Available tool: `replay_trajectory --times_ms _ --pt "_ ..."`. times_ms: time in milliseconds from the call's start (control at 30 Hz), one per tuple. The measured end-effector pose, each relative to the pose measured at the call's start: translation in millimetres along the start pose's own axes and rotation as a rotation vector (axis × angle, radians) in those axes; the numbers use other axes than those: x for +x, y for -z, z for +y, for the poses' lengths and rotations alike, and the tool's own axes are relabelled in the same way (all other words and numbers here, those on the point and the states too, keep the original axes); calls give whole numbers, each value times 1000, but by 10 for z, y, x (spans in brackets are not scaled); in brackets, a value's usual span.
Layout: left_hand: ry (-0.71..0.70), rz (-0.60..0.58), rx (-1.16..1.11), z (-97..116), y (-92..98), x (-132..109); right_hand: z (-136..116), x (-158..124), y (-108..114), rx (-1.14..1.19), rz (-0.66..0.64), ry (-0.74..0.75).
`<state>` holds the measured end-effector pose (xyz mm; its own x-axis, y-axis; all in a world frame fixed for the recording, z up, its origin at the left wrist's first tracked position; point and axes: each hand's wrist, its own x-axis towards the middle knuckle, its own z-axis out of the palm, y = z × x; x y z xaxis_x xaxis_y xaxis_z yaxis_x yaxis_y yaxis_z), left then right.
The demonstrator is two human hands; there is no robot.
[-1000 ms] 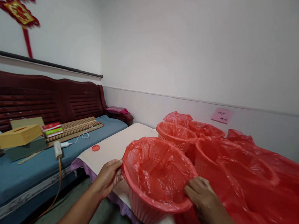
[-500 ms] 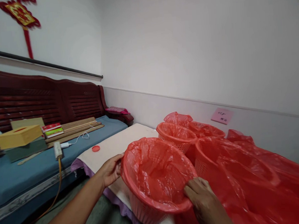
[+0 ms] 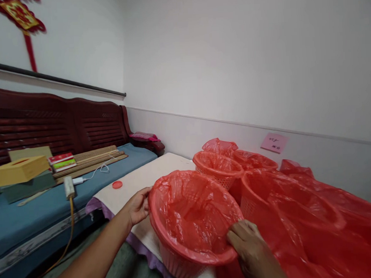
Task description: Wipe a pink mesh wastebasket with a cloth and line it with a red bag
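A red plastic basket (image 3: pixel 183 256) stands at the near edge of the cloth-covered table, tilted slightly toward me. Inside it lies a thin red plastic bag (image 3: pixel 199 213), its edge folded over the rim. My left hand (image 3: pixel 139 207) grips the rim at the left, fingers closed round its outer side. At the right front of the rim, my right hand (image 3: pixel 250 244) is closed on the rim and the bag's edge. Close behind stands another lined basket (image 3: pixel 221 181) with holes in its side.
More red baskets and loose red bags (image 3: pixel 305 207) cover the table's right side. A small red disc (image 3: pixel 117 184) lies on the pale tablecloth (image 3: pixel 152 168). At left, a wooden sofa (image 3: pixel 99 123) holds a yellow tissue box (image 3: pixel 20 171) and a power strip (image 3: pixel 69 187). A pink note (image 3: pixel 274 142) sticks to the wall.
The whole view has shifted slightly. Both hands keep their hold on the basket's rim, and the basket stays nearly where it was.
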<state>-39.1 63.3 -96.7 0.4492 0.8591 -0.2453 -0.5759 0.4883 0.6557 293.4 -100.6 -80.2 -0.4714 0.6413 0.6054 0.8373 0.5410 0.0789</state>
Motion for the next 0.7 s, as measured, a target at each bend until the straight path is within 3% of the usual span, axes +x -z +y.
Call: replay_trajectory --times_ms 300,700 --pt "43 46 -32 43 -21 104 -11 4 8 17 -24 -21" --pt "57 0 -107 -64 18 67 -26 12 3 28 -4 -20"
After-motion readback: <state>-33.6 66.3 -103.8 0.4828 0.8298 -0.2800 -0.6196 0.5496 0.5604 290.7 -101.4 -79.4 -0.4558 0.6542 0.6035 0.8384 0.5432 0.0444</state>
